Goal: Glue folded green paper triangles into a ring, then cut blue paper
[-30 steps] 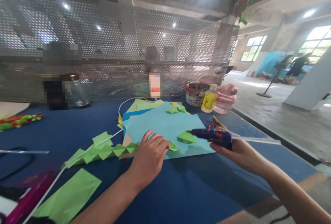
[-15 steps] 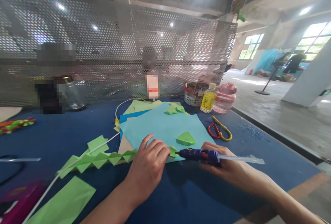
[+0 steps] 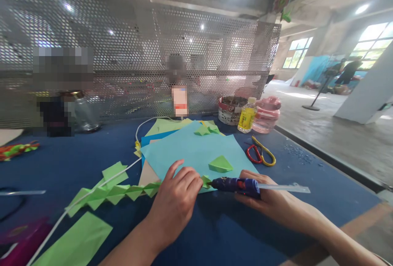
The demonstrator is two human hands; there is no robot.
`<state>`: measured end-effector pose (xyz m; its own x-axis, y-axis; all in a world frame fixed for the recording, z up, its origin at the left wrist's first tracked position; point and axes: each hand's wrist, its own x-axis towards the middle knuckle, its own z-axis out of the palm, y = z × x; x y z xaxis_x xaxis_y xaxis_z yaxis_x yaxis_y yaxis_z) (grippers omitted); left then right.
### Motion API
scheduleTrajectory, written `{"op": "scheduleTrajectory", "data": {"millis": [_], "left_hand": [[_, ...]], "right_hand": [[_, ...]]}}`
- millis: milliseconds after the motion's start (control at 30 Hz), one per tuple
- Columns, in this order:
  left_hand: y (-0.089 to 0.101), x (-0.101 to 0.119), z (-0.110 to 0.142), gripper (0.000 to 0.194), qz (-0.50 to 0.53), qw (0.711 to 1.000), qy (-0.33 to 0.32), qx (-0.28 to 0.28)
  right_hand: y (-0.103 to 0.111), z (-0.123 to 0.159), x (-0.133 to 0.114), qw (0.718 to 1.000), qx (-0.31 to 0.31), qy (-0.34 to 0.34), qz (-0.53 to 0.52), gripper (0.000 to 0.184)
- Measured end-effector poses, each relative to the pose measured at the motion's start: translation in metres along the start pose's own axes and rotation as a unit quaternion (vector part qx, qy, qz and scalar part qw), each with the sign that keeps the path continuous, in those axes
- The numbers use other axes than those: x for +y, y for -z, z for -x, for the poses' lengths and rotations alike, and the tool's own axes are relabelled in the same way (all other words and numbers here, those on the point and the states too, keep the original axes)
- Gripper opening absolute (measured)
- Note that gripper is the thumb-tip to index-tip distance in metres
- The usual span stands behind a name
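On the blue desk (image 3: pixel 221 225), the light-blue paper (image 3: pixel 184 147) has a folded green piece (image 3: pixel 221 164) on top and the scissors (image 3: pixel 260 151) just to its right. Near its front edge, the left hand's (image 3: pixel 178 196) grip is closed on the green zigzag strip (image 3: pixel 123 192), and the right hand's (image 3: pixel 260 192) is wrapped around the glue gun (image 3: pixel 236 185), nozzle at the strip's end.
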<state>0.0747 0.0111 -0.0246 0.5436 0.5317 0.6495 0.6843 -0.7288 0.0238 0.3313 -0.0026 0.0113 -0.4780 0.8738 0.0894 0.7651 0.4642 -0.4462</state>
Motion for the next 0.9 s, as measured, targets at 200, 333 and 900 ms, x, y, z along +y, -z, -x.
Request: {"op": "scheduleTrajectory", "data": {"millis": [200, 333, 900], "left_hand": [[0.001, 0.000, -0.001, 0.022, -0.008, 1.000, -0.003, -0.006], [0.002, 0.000, -0.001, 0.023, -0.010, 1.000, -0.002, 0.002], [0.008, -0.004, -0.005, 0.021, -0.026, 0.997, 0.010, 0.074]], "right_hand": [[-0.003, 0.003, 0.002, 0.999, 0.039, 0.005, 0.008, 0.029], [-0.004, 0.004, 0.004, 0.999, 0.047, 0.006, 0.014, 0.028], [0.010, 0.008, 0.001, 0.998, 0.061, 0.019, -0.021, 0.017]]}}
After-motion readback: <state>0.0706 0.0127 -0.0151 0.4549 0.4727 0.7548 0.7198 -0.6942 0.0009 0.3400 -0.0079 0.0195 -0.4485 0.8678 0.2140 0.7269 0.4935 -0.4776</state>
